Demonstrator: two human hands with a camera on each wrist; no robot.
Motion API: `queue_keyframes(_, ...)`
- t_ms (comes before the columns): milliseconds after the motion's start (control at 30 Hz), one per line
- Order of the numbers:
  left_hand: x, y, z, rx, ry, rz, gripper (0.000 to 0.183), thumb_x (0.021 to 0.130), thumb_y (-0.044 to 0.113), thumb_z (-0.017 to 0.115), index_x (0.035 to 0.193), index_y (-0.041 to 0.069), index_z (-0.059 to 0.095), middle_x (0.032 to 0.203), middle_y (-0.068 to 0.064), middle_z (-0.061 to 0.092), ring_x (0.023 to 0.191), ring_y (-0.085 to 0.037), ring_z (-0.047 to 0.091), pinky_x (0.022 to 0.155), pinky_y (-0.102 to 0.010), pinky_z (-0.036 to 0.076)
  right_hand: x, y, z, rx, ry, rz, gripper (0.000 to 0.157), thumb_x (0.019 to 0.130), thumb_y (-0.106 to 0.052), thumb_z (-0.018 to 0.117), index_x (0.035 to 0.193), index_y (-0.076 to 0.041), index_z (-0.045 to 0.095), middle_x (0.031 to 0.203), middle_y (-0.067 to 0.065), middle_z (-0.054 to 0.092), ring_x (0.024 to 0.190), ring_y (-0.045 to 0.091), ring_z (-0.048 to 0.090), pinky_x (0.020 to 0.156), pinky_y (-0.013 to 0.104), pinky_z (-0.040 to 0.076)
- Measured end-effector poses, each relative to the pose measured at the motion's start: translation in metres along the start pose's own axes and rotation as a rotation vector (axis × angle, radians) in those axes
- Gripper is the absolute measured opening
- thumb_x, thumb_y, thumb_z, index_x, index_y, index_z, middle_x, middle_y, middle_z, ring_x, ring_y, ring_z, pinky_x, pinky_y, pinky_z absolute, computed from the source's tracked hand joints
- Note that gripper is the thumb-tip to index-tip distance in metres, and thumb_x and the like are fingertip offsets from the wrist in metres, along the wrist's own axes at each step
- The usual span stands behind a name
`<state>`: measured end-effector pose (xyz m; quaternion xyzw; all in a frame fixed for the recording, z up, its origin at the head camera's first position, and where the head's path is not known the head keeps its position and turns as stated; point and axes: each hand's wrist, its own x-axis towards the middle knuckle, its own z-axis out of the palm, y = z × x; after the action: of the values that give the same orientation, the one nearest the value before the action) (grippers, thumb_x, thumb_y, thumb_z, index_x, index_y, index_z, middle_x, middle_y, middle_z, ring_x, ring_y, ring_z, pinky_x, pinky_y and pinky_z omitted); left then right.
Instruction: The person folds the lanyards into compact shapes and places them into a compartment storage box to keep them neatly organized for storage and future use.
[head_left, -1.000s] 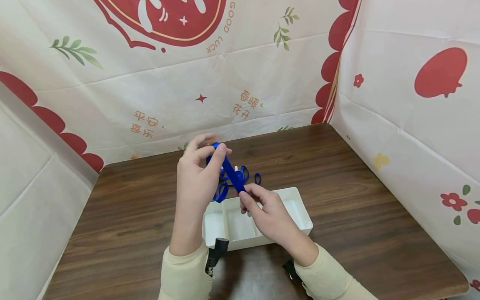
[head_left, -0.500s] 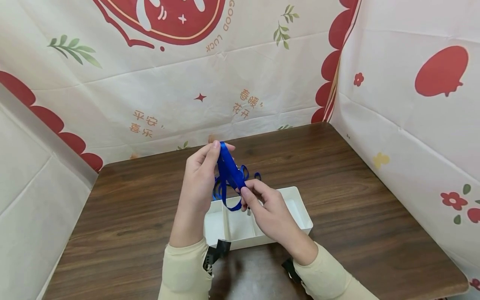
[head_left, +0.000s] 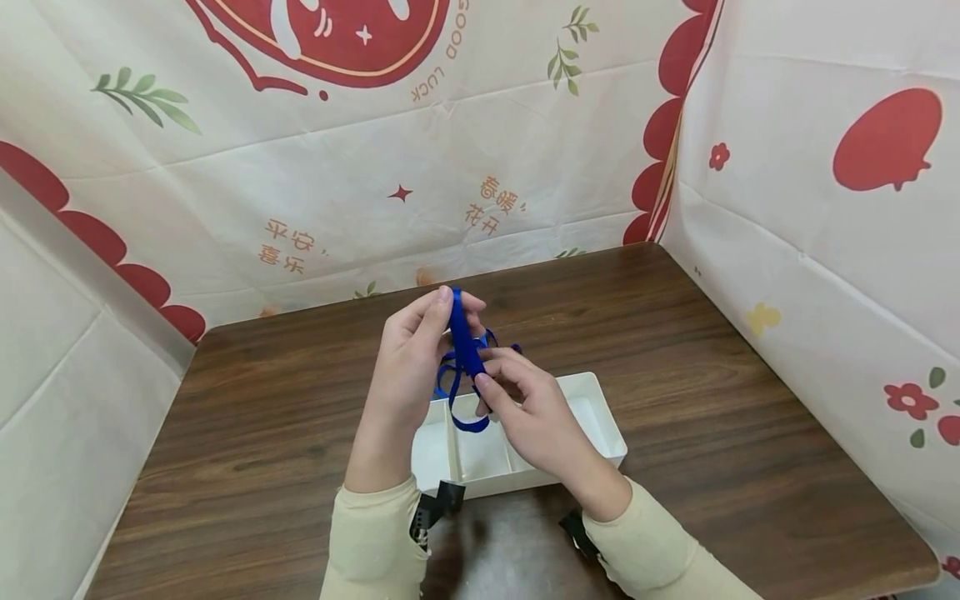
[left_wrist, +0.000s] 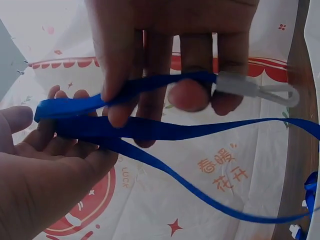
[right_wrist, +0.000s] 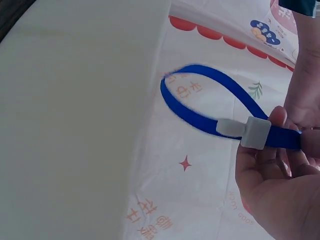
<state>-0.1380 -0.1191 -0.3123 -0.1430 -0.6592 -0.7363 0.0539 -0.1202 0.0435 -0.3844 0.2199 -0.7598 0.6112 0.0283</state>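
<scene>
A blue lanyard [head_left: 462, 333] stretches, folded over, between both hands above the table. My left hand [head_left: 408, 367] holds its upper folded end between thumb and fingers. Lower down, my right hand [head_left: 536, 417] pinches the strap between thumb and forefinger. A loose loop of the strap dangles in front of the box. In the right wrist view a white plastic buckle [right_wrist: 256, 132] sits on the strap by the fingers. The left wrist view shows a whitish clip with a small loop [left_wrist: 250, 87] at a strap end, beside the right hand's fingertips.
Beneath the hands stands a white box [head_left: 611, 425] with three compartments. Behind it more blue lanyards [head_left: 442, 385] lie on the brown wooden table [head_left: 712, 400], partly hidden by the hands. Printed cloth walls [head_left: 300, 167] close off the back and sides.
My left hand has shifted right, closer to the right hand, which barely moves. The strap between them is now doubled and steeper, and a loop of it hangs down in front of the box.
</scene>
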Motion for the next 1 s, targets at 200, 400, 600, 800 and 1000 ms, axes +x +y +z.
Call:
queue_keyframes(200, -0.0019, 0.0015, 0.0023, -0.034, -0.017, 0.02, 0.043, 0.115, 0.024, 0.044, 0.117, -0.011, 0.069, 0.098, -0.001, 0.072, 0.099, -0.021, 0.069, 0.096, -0.034, 0.058, -0.0006, 0.0008, 0.0032, 0.004, 0.028, 0.017, 0.016, 0.109, -0.016, 0.061, 0.11, -0.009, 0.075, 0.1, 0.006, 0.07, 0.083, 0.017, 0.07, 0.082, 0.028, 0.06)
queue_keyframes(400, -0.0032, 0.0014, 0.0044, -0.083, 0.003, 0.049, 0.036, 0.114, 0.019, 0.046, 0.116, -0.007, 0.07, 0.1, -0.002, 0.072, 0.099, -0.02, 0.069, 0.098, -0.034, 0.057, -0.0015, 0.0012, 0.0047, 0.033, 0.073, 0.05, 0.013, 0.106, -0.016, 0.066, 0.11, -0.007, 0.076, 0.088, 0.009, 0.072, 0.079, 0.02, 0.071, 0.073, 0.026, 0.058)
queue_keyframes(600, -0.0032, 0.0002, 0.0036, -0.171, -0.017, 0.061, 0.03, 0.112, 0.017, 0.046, 0.106, 0.01, 0.075, 0.098, -0.004, 0.071, 0.093, -0.02, 0.069, 0.093, -0.032, 0.059, -0.0004, 0.0001, 0.0051, 0.121, 0.093, 0.089, 0.029, 0.102, -0.006, 0.07, 0.131, -0.005, 0.064, 0.092, 0.017, 0.076, 0.074, 0.016, 0.074, 0.071, 0.028, 0.06)
queue_keyframes(800, -0.0037, -0.0009, 0.0019, -0.245, -0.064, 0.033, 0.033, 0.112, 0.015, 0.043, 0.102, 0.016, 0.075, 0.093, -0.004, 0.07, 0.085, -0.019, 0.071, 0.088, -0.03, 0.061, 0.0015, 0.0005, 0.0058, 0.118, 0.045, 0.147, 0.046, 0.101, -0.005, 0.07, 0.146, -0.006, 0.06, 0.096, 0.018, 0.077, 0.077, 0.013, 0.074, 0.075, 0.028, 0.061)
queue_keyframes(1000, -0.0042, -0.0006, 0.0038, -0.315, -0.09, 0.007, 0.032, 0.112, 0.013, 0.042, 0.102, 0.012, 0.073, 0.093, -0.005, 0.069, 0.082, -0.018, 0.072, 0.089, -0.032, 0.062, 0.0026, 0.001, 0.0088, 0.074, 0.032, 0.142, 0.025, 0.102, -0.009, 0.071, 0.125, 0.0, 0.073, 0.101, 0.018, 0.079, 0.078, 0.013, 0.074, 0.069, 0.022, 0.055)
